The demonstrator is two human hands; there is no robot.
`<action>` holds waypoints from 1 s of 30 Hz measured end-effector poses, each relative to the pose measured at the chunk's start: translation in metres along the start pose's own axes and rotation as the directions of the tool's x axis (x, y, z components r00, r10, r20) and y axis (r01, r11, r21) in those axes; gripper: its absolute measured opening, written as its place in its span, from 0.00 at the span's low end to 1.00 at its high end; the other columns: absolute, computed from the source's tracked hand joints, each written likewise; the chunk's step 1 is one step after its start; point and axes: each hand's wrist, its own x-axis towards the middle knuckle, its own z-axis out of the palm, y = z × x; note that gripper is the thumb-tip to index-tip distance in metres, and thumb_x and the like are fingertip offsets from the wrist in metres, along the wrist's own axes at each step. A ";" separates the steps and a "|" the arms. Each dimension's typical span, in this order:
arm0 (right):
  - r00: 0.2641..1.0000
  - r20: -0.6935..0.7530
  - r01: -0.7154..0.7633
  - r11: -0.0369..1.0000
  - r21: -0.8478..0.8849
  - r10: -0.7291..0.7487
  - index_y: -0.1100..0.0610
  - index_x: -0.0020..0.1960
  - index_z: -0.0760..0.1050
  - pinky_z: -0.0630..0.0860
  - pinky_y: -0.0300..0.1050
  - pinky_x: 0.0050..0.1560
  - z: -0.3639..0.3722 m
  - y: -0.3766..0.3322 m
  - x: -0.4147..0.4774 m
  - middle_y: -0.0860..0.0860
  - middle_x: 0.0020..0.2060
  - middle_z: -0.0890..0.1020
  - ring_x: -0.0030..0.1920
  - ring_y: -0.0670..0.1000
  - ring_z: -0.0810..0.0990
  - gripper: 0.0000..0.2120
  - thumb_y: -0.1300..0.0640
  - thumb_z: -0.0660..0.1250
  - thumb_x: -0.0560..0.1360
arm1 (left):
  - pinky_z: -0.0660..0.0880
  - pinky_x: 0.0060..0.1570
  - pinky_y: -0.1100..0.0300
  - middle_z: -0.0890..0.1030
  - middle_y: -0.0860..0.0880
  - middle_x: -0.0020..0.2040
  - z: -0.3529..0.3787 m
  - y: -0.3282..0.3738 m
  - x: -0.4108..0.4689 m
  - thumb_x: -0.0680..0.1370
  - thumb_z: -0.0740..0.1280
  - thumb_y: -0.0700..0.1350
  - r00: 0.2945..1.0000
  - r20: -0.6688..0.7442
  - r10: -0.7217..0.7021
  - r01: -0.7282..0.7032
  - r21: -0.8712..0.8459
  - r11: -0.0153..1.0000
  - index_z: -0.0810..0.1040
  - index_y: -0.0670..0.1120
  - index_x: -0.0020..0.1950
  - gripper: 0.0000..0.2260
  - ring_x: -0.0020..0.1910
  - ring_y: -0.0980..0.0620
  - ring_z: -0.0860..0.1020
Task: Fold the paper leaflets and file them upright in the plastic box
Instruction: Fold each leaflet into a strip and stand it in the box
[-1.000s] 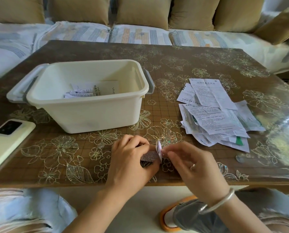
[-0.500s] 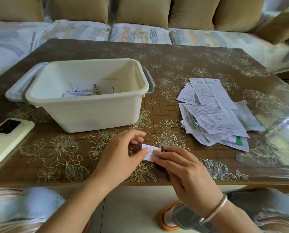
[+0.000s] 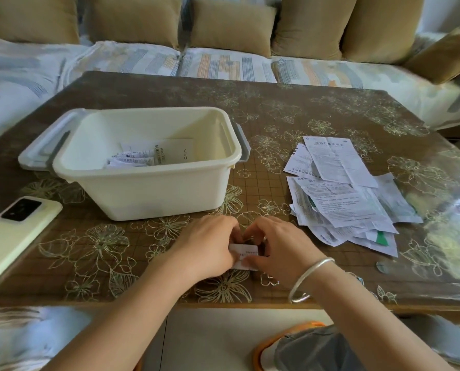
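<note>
A small folded white leaflet lies on the table near its front edge. My left hand and my right hand meet over it, fingers curled down and thumbs pinching its two ends; most of the paper is hidden under them. Behind my hands stands the cream plastic box, with several folded leaflets lying at its bottom. A loose heap of unfolded leaflets is spread on the table to the right.
A pale green phone lies face down at the table's left edge. The brown table carries a glossy floral cover. A sofa with tan cushions runs behind it. My knees show below the front edge.
The leaflet was held up off the table a second ago, then laid flat. Both hands now sit closer together over it, pressing it against the table.
</note>
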 end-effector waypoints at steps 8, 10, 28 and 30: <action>0.988 0.090 0.123 0.992 -0.001 -0.122 0.45 0.36 0.68 0.67 0.32 0.37 -0.025 -0.016 0.008 0.43 0.40 0.76 0.38 0.42 0.72 0.13 0.46 0.72 0.71 | 0.76 0.42 0.55 0.78 0.56 0.41 -0.016 0.000 -0.022 0.73 0.73 0.53 0.989 -0.120 0.086 -0.099 -0.107 0.989 0.74 0.53 0.43 0.09 0.42 0.56 0.77; 0.987 0.062 0.144 0.987 0.067 -0.149 0.44 0.35 0.71 0.71 0.32 0.37 -0.049 -0.027 0.012 0.42 0.34 0.78 0.35 0.41 0.75 0.12 0.49 0.75 0.69 | 0.76 0.40 0.58 0.80 0.58 0.38 -0.039 -0.001 -0.031 0.72 0.74 0.50 0.971 -0.211 0.114 -0.149 -0.157 0.976 0.75 0.54 0.42 0.07 0.39 0.60 0.78; 0.975 -0.010 0.211 0.946 -0.245 -0.220 0.46 0.52 0.80 0.73 0.43 0.46 -0.054 -0.127 0.198 0.49 0.49 0.82 0.50 0.53 0.79 0.08 0.53 0.68 0.74 | 0.68 0.33 0.59 0.80 0.51 0.44 -0.140 -0.122 0.032 0.78 0.62 0.41 0.964 -0.251 -0.093 0.194 0.414 0.889 0.79 0.54 0.49 0.09 0.41 0.51 0.77; 0.979 -0.004 0.194 0.939 -0.284 -0.203 0.46 0.54 0.79 0.73 0.43 0.46 -0.049 -0.129 0.207 0.49 0.51 0.81 0.51 0.54 0.79 0.09 0.53 0.68 0.74 | 0.66 0.32 0.60 0.80 0.51 0.47 -0.140 -0.122 0.037 0.78 0.62 0.40 0.970 -0.217 -0.111 0.203 0.467 0.860 0.80 0.53 0.52 0.11 0.43 0.50 0.77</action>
